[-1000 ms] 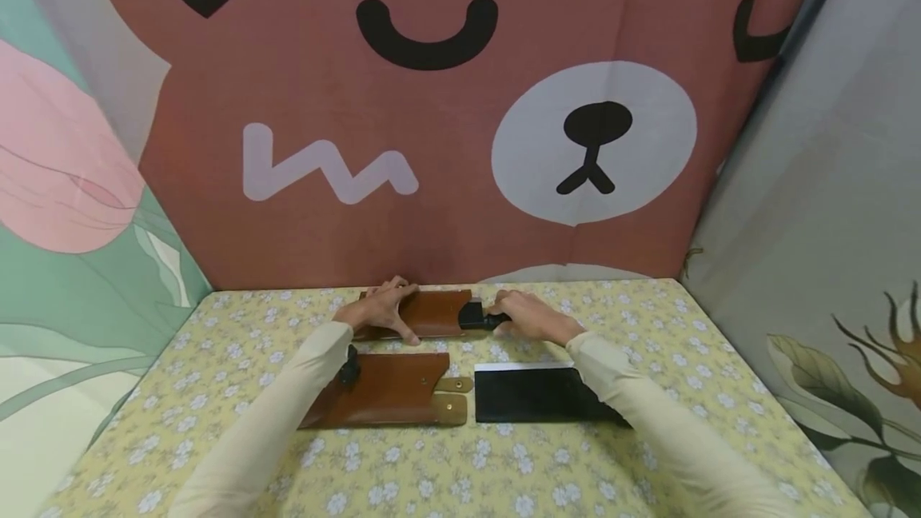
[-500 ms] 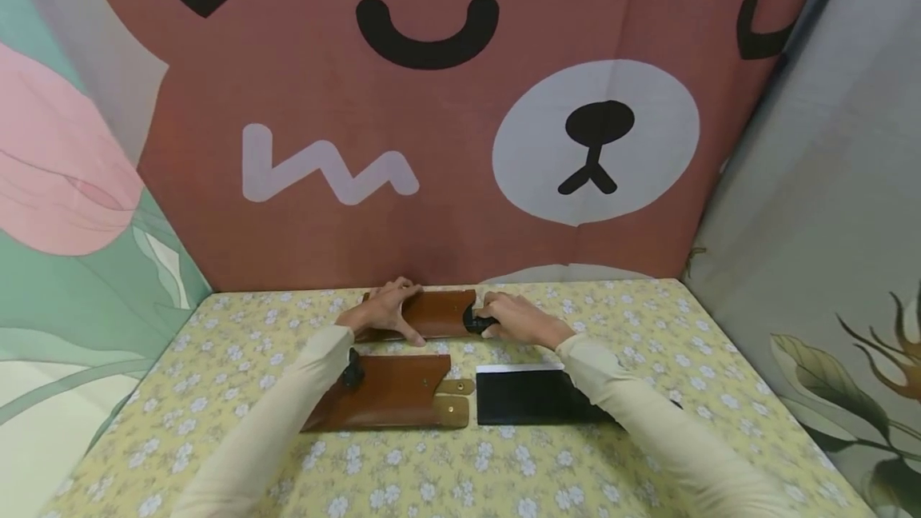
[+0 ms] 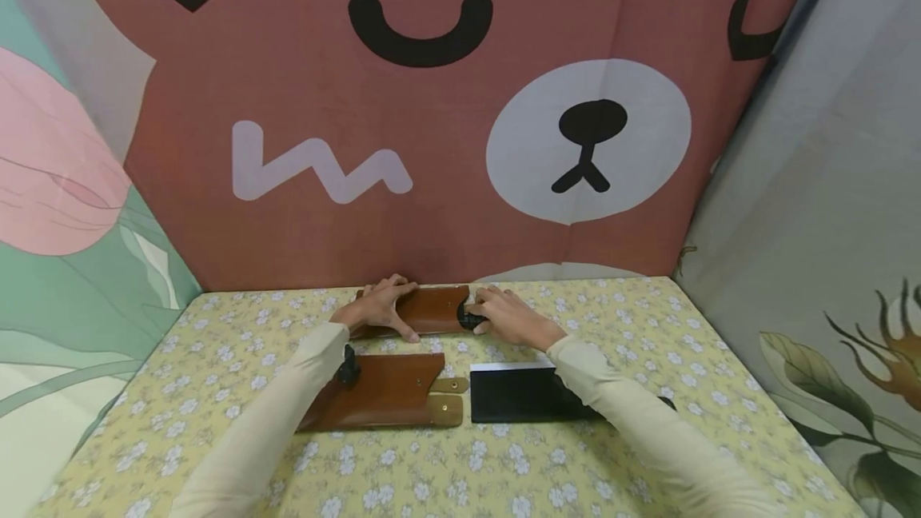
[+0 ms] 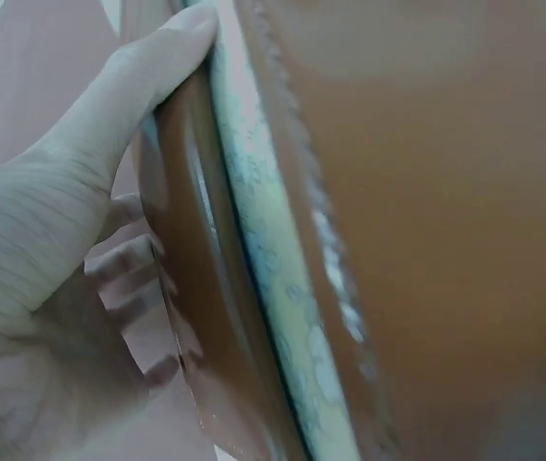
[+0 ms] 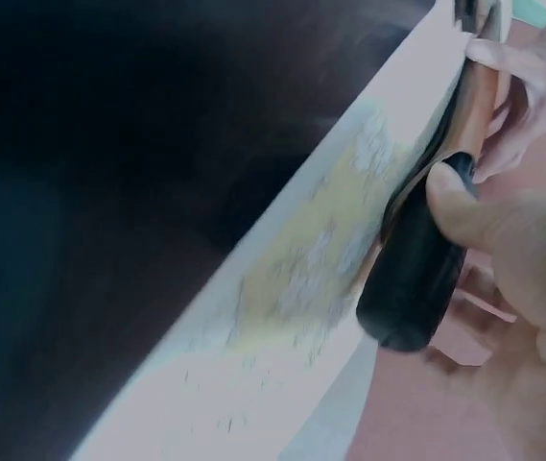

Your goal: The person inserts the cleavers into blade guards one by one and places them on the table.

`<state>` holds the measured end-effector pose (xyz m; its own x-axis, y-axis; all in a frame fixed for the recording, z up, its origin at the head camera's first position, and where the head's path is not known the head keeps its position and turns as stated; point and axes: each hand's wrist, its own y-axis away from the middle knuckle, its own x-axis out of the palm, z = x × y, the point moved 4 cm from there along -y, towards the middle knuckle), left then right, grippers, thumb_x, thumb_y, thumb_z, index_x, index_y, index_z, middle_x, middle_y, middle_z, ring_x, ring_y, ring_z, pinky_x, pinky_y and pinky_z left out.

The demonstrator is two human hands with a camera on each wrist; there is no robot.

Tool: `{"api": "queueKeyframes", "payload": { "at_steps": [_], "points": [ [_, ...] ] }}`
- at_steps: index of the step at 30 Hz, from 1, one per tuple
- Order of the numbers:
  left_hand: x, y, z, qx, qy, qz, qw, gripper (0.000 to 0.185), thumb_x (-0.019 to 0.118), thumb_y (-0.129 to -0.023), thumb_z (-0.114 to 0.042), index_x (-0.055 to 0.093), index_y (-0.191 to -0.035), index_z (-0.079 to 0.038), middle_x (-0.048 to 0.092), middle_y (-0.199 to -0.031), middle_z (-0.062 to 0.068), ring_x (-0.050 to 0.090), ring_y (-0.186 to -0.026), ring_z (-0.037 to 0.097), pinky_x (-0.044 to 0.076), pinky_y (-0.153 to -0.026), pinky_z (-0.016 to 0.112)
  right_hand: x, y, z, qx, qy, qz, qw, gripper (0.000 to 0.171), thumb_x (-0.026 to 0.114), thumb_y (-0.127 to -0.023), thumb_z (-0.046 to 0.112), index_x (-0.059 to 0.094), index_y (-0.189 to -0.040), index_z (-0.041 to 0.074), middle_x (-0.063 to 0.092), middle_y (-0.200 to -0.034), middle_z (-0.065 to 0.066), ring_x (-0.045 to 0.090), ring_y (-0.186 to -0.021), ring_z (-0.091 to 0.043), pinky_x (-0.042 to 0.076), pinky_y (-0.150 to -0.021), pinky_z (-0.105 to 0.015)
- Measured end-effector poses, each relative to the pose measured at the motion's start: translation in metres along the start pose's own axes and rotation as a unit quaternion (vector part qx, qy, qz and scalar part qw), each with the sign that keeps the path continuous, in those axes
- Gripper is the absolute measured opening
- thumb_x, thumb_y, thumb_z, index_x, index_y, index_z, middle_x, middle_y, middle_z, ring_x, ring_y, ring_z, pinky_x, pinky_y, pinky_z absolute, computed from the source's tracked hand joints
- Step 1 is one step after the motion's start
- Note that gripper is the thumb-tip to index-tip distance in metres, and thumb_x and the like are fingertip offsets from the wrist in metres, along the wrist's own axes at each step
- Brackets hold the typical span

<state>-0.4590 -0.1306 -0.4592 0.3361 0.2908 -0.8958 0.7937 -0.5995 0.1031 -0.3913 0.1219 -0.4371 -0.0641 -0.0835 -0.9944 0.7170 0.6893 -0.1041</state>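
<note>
At the back of the table lies a brown leather sheath [image 3: 435, 310]. My left hand [image 3: 376, 305] holds its left part, thumb at the near edge and fingers over the far edge. A black handle [image 5: 412, 269], apparently a knife's, sticks out of the sheath's right end. My right hand [image 3: 514, 318] grips this handle, with the thumb [image 5: 455, 206] along it in the right wrist view. Any blade is hidden inside the sheath. In the left wrist view, my left thumb [image 4: 148, 77] presses the sheath's edge.
Nearer, a second brown sheath [image 3: 381, 394] has two snap straps at its right and a black knob [image 3: 348, 366] at its left. Right of it lies a black rectangular blade [image 3: 514, 396] with a pale edge strip, partly under my right forearm. A bear-print curtain [image 3: 446, 238] stands behind.
My right hand has moved left, pushing the black handle closer to the back sheath, so less of it shows. The left hand stays on the sheath.
</note>
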Motion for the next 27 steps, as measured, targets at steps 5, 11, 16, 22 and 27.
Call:
{"api": "queueKeyframes", "payload": {
  "at_steps": [5,11,16,22,27],
  "points": [
    [0.004,0.013,-0.001,-0.002,-0.028,-0.022,0.9994,0.117,0.089,-0.079,-0.056,0.027,-0.167,-0.009,0.028,-0.165,0.022,0.028,-0.150,0.047,0.021,-0.115,0.070,0.001,0.016,-0.006,-0.009,0.014,0.006,1.000,0.063,0.072,-0.099,0.035,0.053,-0.154,0.009,0.048,-0.149,-0.022,0.046,-0.135,-0.041,0.045,-0.103,-0.064],
    [0.005,0.030,0.000,0.015,-0.034,-0.082,0.9960,0.123,0.091,-0.077,-0.053,0.022,-0.168,-0.008,0.023,-0.170,0.025,0.022,-0.155,0.050,0.020,-0.115,0.076,0.003,0.040,-0.019,0.025,-0.040,0.006,0.999,0.088,0.076,-0.097,0.038,0.030,-0.167,0.011,0.023,-0.169,-0.026,0.023,-0.155,-0.048,0.021,-0.117,-0.078],
    [0.004,0.040,-0.001,0.034,-0.034,-0.113,0.9924,0.118,0.092,-0.078,-0.048,0.026,-0.167,-0.005,0.023,-0.170,0.026,0.019,-0.155,0.053,0.020,-0.114,0.078,-0.004,0.052,-0.028,0.047,-0.050,-0.007,0.998,0.095,0.078,-0.095,0.042,0.025,-0.168,0.013,0.018,-0.172,-0.023,0.018,-0.158,-0.047,0.013,-0.118,-0.079],
    [0.005,0.052,-0.005,0.051,-0.037,-0.122,0.9905,0.114,0.090,-0.081,-0.046,0.027,-0.166,-0.004,0.022,-0.170,0.027,0.017,-0.155,0.055,0.018,-0.114,0.080,-0.014,0.066,-0.030,0.054,-0.068,-0.024,0.996,0.095,0.079,-0.094,0.040,0.027,-0.167,0.010,0.021,-0.170,-0.027,0.020,-0.156,-0.049,0.013,-0.116,-0.082],
    [0.002,0.060,-0.005,0.043,-0.053,-0.135,0.9886,0.111,0.088,-0.083,-0.049,0.028,-0.166,-0.006,0.024,-0.170,0.025,0.019,-0.156,0.053,0.018,-0.114,0.081,-0.020,0.075,-0.039,0.060,-0.058,-0.026,0.996,0.094,0.080,-0.094,0.040,0.028,-0.167,0.012,0.022,-0.170,-0.026,0.022,-0.156,-0.049,0.013,-0.115,-0.082]
  ]
}}
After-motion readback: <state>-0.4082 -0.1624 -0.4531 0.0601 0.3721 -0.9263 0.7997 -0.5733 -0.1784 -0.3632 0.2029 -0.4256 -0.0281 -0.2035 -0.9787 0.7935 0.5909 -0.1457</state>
